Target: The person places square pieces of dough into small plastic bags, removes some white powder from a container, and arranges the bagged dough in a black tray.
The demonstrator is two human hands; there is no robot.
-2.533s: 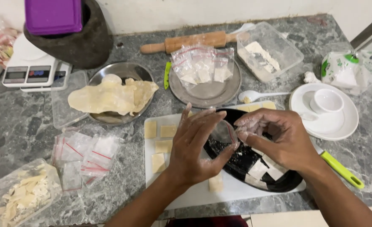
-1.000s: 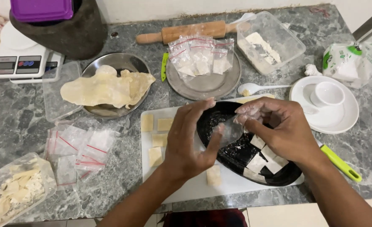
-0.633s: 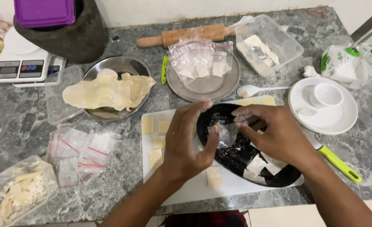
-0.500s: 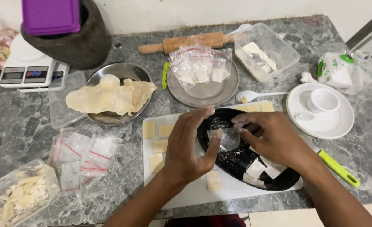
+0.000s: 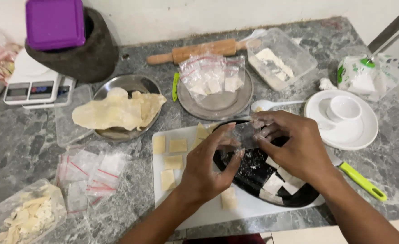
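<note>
OK, left to right. Clear tub (image 5: 21,217) of pale scraps at bottom-left, cut off by the frame edge. Empty small zip bags (image 5: 91,174) lie in a loose pile just beside it on the bench (image 5: 14,153). Behind them: scale (image 5: 37,88), and a purple lid (image 5: 55,22) on a dark pot, top cropped. Steel plate (image 5: 127,86) carries a rolled dough sheet (image 5: 118,110) that hides most of it.

White cutting board (image 5: 186,217) has dough squares (image 5: 178,145) on it; my left hand (image 5: 206,169) covers part of the board. Left fingers (image 5: 226,135) are closed, pinching one edge of a small clear bag (image 5: 244,134). Right hand (image 5: 294,147) pinches the other edge, fingers (image 5: 265,133) closed on it too. Bag sits between both hands, above the black tray (image 5: 253,174). Bag is transparent and blurred, so I can't tell its contents or whether its mouth is open.

Tray holds floured squares (image 5: 274,183), partly hidden under my right hand. Behind: second steel plate (image 5: 217,97) with filled bags (image 5: 213,74), rolling pin (image 5: 199,50), flour tub (image 5: 280,63). Right: white saucer (image 5: 366,135) with a cup (image 5: 344,108), a green-handled tool (image 5: 362,181) with its blade hidden under my wrist, and a crumpled packet (image 5: 371,74).
</note>
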